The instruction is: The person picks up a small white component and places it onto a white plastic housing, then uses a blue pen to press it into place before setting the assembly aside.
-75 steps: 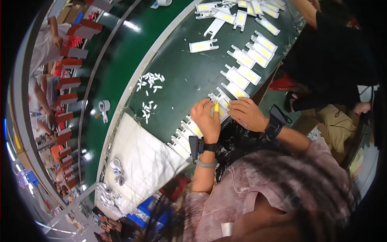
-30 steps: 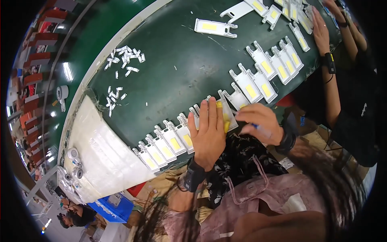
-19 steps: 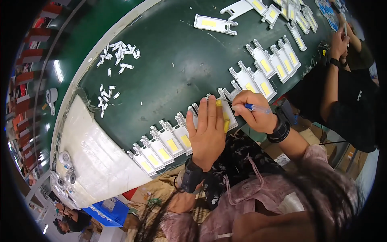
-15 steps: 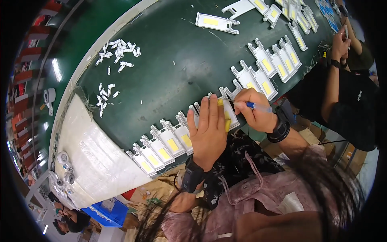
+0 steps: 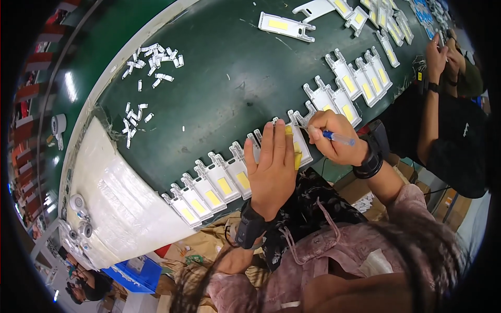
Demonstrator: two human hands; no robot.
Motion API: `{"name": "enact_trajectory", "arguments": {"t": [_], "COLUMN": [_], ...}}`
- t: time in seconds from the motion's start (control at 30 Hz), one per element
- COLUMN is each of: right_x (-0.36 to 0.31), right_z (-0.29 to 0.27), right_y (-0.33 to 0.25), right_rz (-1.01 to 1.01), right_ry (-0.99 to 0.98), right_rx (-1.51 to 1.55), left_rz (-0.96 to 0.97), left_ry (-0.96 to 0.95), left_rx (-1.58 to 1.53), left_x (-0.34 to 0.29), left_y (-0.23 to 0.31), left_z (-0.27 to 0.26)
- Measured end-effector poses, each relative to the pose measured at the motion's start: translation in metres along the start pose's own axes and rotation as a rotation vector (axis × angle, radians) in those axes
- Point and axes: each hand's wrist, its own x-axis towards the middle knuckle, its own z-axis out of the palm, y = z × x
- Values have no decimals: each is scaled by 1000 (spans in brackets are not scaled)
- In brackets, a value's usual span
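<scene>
My left hand (image 5: 274, 166) lies flat, fingers stretched, over part of a row of white panels with clear pronged ends and yellow rectangles. Beside its fingers rests a panel (image 5: 301, 138), partly covered; darker yellow patches there are not clear enough to name. My right hand (image 5: 336, 136) is closed around a small screwdriver (image 5: 339, 138) with a blue and clear handle. Its thin metal shaft points left toward that panel's pronged end; whether the tip touches is unclear. Left of my left hand, several panels (image 5: 212, 198) overlap along the table's near edge.
More panels (image 5: 347, 83) lie to the right and at the far right. Small white parts (image 5: 156, 60) are scattered on the green table (image 5: 209, 104) at left. A white padded sheet (image 5: 125, 193) covers the near left corner. Another person's hand (image 5: 436, 57) is at the right.
My right hand and the screwdriver have shifted slightly right, the shaft drawing away from my left fingertips. My left hand stays flat on the panels. The whole view has shifted slightly.
</scene>
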Motion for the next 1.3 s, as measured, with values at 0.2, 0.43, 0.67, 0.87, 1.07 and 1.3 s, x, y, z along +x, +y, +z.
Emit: {"name": "enact_trajectory", "arguments": {"t": [0.2,0.43,0.67,0.87,1.07,1.3], "right_x": [12,9,3,4,12,8], "right_z": [-9,-2,10,15,10,17], "right_y": [-7,-4,8,8,2,4], "right_rz": [16,83,97,62,-29,-42], "right_ry": [-127,-101,-10,37,16,113], "right_rx": [0,7,92,64,-69,10], "left_rz": [0,14,13,11,18,-8], "left_ry": [-20,-9,3,-5,-17,-11], "left_rx": [12,-3,-13,-8,-20,-50], "left_x": [-1,0,-1,-1,1,-1], "left_y": [0,-2,-2,-2,-1,-4], "left_z": [0,1,2,2,-1,-1]}}
